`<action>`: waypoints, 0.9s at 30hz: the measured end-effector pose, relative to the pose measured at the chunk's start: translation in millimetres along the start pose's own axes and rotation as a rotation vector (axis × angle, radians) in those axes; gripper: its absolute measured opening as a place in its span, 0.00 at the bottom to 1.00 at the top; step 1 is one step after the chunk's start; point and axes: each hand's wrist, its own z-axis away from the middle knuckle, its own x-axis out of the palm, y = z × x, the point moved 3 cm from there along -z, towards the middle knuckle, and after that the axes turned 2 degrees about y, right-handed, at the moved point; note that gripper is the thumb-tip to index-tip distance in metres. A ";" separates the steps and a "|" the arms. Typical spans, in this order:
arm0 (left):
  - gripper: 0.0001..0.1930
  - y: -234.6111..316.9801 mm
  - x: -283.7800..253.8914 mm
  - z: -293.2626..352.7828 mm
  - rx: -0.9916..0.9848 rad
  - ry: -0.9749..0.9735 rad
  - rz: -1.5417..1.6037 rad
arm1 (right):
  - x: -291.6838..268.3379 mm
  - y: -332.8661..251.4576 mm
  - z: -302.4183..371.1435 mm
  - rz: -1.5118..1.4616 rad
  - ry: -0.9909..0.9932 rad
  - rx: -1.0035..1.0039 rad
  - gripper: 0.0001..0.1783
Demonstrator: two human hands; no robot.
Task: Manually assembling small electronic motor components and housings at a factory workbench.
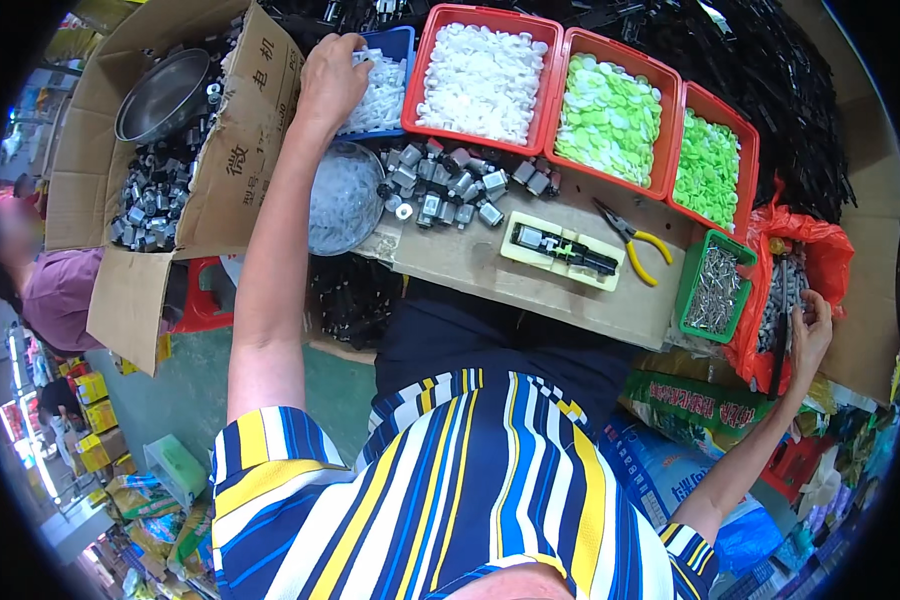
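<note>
Taking the foam block as the dial's centre, with the wearer sitting at six, I am looking left to right. At nine, far off, a co-worker in a purple top is sitting. Between nine and ten a carton is standing open, dark characters running down its side; it is holding small motors and a metal bowl. At ten the left hand is resting over the blue bin, fingers bending toward its white pieces; I cannot tell whether they are pinching any. Nearer, a clear bowl is sitting beside loose motors.

At eleven a red bin is holding white caps. The foam block itself is cradling a black unit. Around five a blue sack and a green sack are lying below the bench, both carrying printed characters. Pliers are lying near three. At one and two, two more red bins are holding green pieces. Past three come a green box of screws, then a red bag, where the right hand is curling beside a black rod; whether it is gripping anything, I cannot tell.
</note>
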 end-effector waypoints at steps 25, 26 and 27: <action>0.09 18.3 -73.1 53.3 -0.370 -0.019 0.932 | 6.4 -100.7 3.2 -0.095 0.048 -0.198 0.12; 0.09 18.4 -79.8 62.6 -0.393 -0.029 0.881 | 7.9 -101.6 2.6 -0.100 0.043 -0.201 0.12; 0.09 17.5 -83.2 72.0 -0.396 -0.035 0.802 | 9.4 -103.0 2.1 -0.094 0.038 -0.206 0.12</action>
